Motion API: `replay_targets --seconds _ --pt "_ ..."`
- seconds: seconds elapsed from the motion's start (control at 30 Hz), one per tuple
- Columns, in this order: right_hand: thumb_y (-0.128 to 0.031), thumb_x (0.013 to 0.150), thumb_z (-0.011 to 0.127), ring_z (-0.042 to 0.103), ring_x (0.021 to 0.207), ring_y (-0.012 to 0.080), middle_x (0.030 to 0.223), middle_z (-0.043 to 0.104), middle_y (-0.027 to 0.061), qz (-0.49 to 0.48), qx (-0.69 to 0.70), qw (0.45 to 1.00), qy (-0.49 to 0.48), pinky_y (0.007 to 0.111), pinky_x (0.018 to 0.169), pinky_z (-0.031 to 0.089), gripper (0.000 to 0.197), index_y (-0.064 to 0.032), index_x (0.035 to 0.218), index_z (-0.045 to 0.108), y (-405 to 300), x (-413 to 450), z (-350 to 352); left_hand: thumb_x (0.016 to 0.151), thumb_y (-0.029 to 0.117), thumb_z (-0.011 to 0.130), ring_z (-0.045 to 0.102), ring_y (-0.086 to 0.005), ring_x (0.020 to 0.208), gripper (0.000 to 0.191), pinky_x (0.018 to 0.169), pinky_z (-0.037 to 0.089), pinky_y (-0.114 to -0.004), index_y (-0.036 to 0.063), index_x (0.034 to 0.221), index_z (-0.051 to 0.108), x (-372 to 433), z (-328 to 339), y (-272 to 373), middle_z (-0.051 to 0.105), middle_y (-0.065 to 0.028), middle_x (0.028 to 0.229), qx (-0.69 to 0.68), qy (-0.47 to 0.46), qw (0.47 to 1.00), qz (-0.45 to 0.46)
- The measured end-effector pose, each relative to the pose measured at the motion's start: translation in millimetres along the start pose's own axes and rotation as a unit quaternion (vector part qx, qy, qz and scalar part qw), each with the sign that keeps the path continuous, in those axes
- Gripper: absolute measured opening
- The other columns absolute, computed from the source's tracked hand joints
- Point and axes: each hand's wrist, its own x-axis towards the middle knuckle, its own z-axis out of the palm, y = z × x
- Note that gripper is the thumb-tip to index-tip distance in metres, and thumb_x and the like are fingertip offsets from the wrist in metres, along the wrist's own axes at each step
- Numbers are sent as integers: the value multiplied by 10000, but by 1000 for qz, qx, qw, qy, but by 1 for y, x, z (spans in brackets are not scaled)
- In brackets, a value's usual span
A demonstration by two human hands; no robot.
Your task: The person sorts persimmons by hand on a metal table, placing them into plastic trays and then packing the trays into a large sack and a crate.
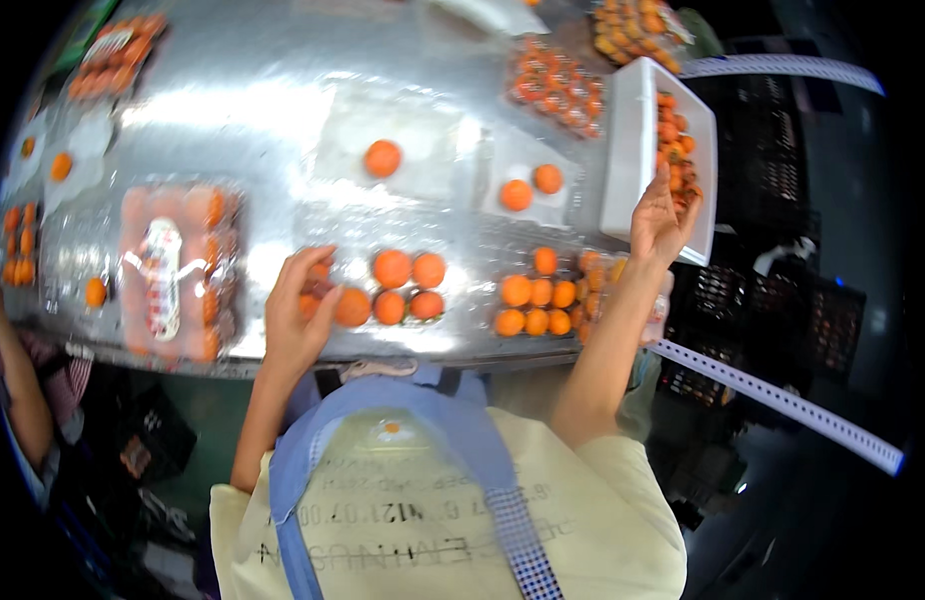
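My left hand [301, 300] is at the left end of a clear plastic tray [357, 225] on the metal table, thumb and fingers curved around orange fruit there; blur hides whether it grips one. Several round orange fruits [392, 268] sit in rows beside it. My right hand [661, 217] reaches over the near rim of a white foam box [629, 150], fingers apart, by the small orange fruits [676, 146] inside. Nothing is plainly held in it. Behind the tray, a single orange fruit [382, 158] lies on a pale sheet [425, 142] in the raised lid.
A closed, labelled fruit pack [181, 274] stands left. Right of the tray is another part-filled tray [537, 300]; behind it, two fruits [516, 195] lie on a white sheet. Filled packs [556, 86] stand at the back. Another person's arm [24, 382] is at far left.
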Motion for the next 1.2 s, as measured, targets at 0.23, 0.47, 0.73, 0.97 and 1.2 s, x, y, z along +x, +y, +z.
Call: replay_targets --seconds 0.23,0.47,0.73,0.97,1.2 --pt "-167 684 748 586 891 194 986 614 81 248 -633 673 -293 329 776 471 469 -48 1103 576 214 -164 18 778 -24 606 571 -138 774 404 666 470 -236 41 1169 528 -7 -12 -4 548 -96 1020 -12 48 999 -19" --pt "-234 531 780 503 932 236 981 581 62 -36 -783 398 -477 387 837 360 617 -26 1075 573 254 -191 9 820 11 599 531 -68 822 380 732 456 -209 12 1186 500 -10 -24 -12 563 -57 1049 -77 92 990 -69" --pt "-201 543 768 504 935 238 972 586 60 -61 -770 424 -473 378 821 354 579 -35 1064 578 251 -191 7 819 7 598 539 -71 811 343 720 459 -210 24 1155 531 -9 -23 -15 572 -49 1020 -96 97 988 -75" --pt "-292 817 668 547 1018 169 1127 560 105 317 -536 750 -221 319 862 460 538 -29 1249 485 223 -183 26 779 27 628 537 -109 897 412 758 456 -246 44 1178 532 -7 -19 -6 583 -56 1072 -135 27 988 -63" --pt "-413 924 466 568 936 174 1132 542 114 426 -272 853 -132 304 750 474 541 21 1245 439 221 -179 40 703 26 706 490 -188 1113 685 898 412 -314 61 1319 407 2 -4 15 488 -91 1265 -151 -110 982 20"
